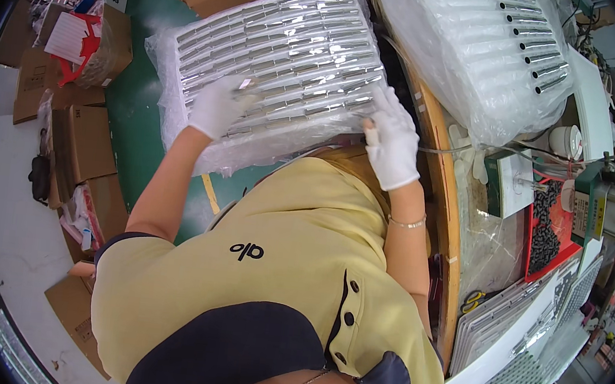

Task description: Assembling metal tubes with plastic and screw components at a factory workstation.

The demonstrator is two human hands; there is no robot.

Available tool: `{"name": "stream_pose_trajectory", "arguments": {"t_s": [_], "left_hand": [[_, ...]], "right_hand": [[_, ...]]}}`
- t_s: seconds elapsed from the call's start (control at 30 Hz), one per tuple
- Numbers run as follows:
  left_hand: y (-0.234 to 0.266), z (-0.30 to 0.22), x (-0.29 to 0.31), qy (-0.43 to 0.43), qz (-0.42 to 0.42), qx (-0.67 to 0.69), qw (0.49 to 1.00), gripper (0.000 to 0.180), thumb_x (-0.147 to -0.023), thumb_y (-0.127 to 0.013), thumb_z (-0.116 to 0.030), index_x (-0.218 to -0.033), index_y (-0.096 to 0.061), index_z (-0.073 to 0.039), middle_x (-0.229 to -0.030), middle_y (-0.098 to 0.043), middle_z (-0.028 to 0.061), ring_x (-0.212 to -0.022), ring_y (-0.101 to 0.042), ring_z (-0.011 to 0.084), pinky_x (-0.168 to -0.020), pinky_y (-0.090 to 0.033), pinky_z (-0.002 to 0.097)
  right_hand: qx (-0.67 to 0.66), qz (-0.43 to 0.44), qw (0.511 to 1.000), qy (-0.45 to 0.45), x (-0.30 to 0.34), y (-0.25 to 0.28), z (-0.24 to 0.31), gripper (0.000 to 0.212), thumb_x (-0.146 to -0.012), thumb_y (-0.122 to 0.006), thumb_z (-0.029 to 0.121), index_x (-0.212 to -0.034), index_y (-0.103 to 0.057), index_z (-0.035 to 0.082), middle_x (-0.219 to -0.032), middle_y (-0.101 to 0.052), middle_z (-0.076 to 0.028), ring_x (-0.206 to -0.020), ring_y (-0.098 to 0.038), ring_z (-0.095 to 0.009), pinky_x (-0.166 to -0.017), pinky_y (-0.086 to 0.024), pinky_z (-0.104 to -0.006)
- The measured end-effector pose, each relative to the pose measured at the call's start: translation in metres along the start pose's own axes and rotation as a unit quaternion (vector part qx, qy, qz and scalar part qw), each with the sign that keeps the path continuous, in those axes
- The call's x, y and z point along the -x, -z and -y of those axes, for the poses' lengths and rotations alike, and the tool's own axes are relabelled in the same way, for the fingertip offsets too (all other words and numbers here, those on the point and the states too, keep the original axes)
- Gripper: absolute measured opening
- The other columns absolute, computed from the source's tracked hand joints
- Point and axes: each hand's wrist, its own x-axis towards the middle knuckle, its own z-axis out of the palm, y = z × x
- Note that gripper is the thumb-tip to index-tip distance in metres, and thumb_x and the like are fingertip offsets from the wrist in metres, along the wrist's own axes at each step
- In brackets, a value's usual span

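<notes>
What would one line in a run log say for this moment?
left hand: gloved, on top of bagged tray of metal parts | right hand: gloved, at tray's right edge | second bagged tray: on workbench

The bagged tray (pixel 284 62) lies between both hands, cartons (pixel 80 146) on the floor to its left, the desk (pixel 444 206) to its right.
</notes>
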Motion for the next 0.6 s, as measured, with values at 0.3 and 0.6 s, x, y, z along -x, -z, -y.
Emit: {"name": "stream_pose_trajectory", "arguments": {"t_s": [0.3, 0.6], "left_hand": [[-0.063, -0.106, -0.094, -0.148, 0.098, -0.063, 0.982, 0.029, -0.078, -0.061, -0.032, -0.096, -0.067, -0.009, -0.090, -0.065, 0.0168, -0.086, -0.062, 0.0344, -0.076, -0.049, 0.0425], [-0.065, -0.110, -0.105, -0.113, 0.170, -0.128, 0.971, 0.021, -0.077, -0.056, -0.020, -0.091, -0.068, -0.010, -0.088, -0.065, 0.0184, -0.085, -0.063, 0.0343, -0.076, -0.050, 0.0439]], "right_hand": [[0.159, 0.173, 0.971, -0.051, -0.028, -0.045, 0.000, 0.027, -0.086, -0.053, 0.029, -0.091, -0.067, 0.006, -0.139, -0.041, -0.013, -0.131, -0.034, -0.029, -0.107, -0.017, -0.0551], [0.174, 0.204, 0.959, -0.089, -0.035, -0.044, 0.005, 0.026, -0.085, -0.054, 0.030, -0.089, -0.066, 0.007, -0.140, -0.040, -0.014, -0.132, -0.032, -0.030, -0.107, -0.017, -0.0566]]}}
